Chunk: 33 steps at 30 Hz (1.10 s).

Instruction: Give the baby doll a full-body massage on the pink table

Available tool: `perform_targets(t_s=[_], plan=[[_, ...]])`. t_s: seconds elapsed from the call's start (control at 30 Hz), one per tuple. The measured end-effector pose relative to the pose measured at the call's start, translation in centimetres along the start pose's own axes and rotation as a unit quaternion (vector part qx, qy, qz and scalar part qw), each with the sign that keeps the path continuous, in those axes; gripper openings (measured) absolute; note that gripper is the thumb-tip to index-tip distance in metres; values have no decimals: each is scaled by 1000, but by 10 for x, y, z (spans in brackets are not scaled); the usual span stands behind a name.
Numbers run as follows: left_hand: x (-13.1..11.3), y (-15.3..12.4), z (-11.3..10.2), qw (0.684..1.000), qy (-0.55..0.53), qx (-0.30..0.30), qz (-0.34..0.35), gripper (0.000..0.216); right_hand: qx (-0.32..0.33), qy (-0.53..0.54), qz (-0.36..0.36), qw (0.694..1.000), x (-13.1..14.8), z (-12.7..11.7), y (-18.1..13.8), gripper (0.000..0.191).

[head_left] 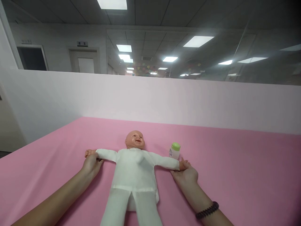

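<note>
Baby doll (pixel 136 171) in white clothes, face up on a pink sheet (pixel 235 175); clock centred on its torso, head at 12. Left hand (pixel 91 165) at 9, thumb and fingers closed lightly around one doll wrist. Right hand (pixel 189 175) at 3, palm up, half curled, holding the other doll hand under its thumb; black coiled band (pixel 207 211) on that wrist. Green-capped bottle (pixel 174 152) upright between 2 and 3, just beyond the sleeve. Sheet mostly flat, soft creases toward 8. White partition (pixel 164 100) spans 10 to 2. Past it: dark window (pixel 32 58) at 10, door (pixel 86 65) at 11 with sign (pixel 82 44) above, grey panelled ceiling (pixel 150 14), lit panels (pixel 198 41) toward 12 and 1.
</note>
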<state>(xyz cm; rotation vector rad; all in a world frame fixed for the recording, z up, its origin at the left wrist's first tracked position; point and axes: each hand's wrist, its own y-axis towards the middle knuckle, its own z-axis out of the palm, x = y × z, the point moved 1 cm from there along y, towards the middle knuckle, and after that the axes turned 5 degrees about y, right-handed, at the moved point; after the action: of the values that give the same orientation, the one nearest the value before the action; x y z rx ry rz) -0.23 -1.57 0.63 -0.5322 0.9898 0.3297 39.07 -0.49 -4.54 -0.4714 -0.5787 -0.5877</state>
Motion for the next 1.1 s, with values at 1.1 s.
perform_targets(t_s=[1.1], plan=[[15, -46, -2, 568, 487, 383, 542, 41, 635, -427, -415, 493, -2, 33, -133, 53]])
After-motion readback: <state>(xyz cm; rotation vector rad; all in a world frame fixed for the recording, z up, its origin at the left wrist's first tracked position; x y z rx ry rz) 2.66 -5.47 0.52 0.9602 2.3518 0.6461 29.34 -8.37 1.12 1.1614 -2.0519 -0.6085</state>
